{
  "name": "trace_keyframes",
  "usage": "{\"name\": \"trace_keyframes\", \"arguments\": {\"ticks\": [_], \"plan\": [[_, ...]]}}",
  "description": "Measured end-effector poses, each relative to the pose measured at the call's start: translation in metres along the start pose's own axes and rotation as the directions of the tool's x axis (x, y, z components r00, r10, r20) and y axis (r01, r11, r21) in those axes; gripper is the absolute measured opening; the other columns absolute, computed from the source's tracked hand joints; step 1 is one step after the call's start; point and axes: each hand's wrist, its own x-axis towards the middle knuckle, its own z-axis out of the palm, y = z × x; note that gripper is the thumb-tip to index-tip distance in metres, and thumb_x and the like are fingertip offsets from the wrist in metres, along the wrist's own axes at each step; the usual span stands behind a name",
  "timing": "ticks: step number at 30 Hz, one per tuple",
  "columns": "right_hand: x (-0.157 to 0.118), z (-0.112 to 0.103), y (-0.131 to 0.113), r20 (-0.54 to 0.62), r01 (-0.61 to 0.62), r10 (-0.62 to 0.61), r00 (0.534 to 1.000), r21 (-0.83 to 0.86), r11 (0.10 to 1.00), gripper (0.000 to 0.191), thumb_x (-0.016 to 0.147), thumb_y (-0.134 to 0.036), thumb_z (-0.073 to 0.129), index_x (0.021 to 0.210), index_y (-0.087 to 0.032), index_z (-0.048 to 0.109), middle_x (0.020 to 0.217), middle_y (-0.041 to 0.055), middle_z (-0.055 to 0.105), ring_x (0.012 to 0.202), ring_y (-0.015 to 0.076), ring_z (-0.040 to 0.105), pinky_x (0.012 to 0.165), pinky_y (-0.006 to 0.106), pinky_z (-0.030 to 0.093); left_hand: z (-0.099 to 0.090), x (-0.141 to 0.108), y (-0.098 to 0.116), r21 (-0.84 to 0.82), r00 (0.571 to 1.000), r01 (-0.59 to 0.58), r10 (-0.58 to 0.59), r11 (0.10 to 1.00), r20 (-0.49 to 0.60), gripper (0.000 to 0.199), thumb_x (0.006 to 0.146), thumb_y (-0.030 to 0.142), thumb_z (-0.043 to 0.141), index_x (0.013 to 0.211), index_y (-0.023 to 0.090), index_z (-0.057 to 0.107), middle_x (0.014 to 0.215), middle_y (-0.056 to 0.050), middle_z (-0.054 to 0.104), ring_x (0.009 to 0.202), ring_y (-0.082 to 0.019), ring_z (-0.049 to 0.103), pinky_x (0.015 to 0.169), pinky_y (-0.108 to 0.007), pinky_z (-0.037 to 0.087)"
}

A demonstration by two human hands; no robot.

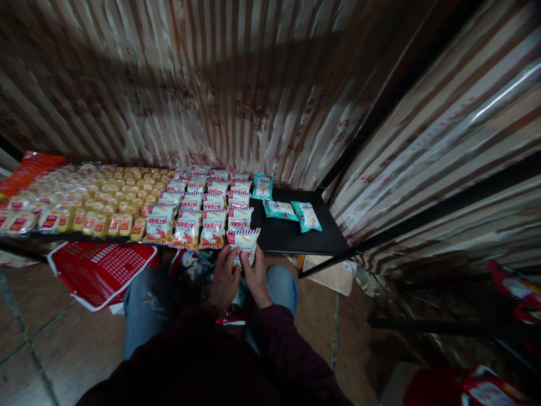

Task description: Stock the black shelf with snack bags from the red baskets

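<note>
A white snack bag [244,239] with a striped top edge and red lettering is held upright at the front edge of the black shelf [308,241]. My left hand [225,277] grips its lower left side, and my right hand [255,274] grips its lower right side. Both hands' fingers are closed round the bag's bottom. Just behind and to the left stand several rows of matching snack bags [213,225]. To the right, three teal snack packets [280,210] lie apart on the shelf.
Small yellow wrapped cakes [122,192] fill the shelf's left part, with an orange bag [36,166] at the far end. A red basket [105,270] sits on the floor below. Black frame bars [422,208] slant along the right, before striped sheeting [236,96].
</note>
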Motion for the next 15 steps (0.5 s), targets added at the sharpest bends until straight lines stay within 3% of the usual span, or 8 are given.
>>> {"name": "trace_keyframes", "arguments": {"ticks": [6,15], "plan": [[0.026,0.008,-0.002,-0.023,0.074,-0.077,0.997,-0.109,0.991,0.057,0.088,-0.052,0.049,0.133,-0.017,0.047,0.131,0.0139,0.052,0.123,0.0251,0.047,0.106,0.045,0.035,0.008,0.025,-0.002,0.065,0.999,-0.026,0.028,0.998,-0.036,0.046,0.086,0.013,0.040,0.132,0.015,0.046,0.139,-0.015,0.041,0.134,-0.025,0.038,0.111,-0.050,0.034],[0.046,0.018,0.011,0.050,-0.019,0.022,0.999,-0.045,0.999,0.060,0.089,-0.053,0.044,0.138,-0.018,0.041,0.127,0.0136,0.058,0.113,0.0245,0.056,0.100,0.041,0.042,0.018,0.045,-0.013,0.143,0.996,-0.086,0.090,0.986,-0.018,0.045,0.088,0.012,0.036,0.131,0.012,0.048,0.139,-0.018,0.043,0.132,-0.027,0.041,0.108,-0.051,0.038]]}}
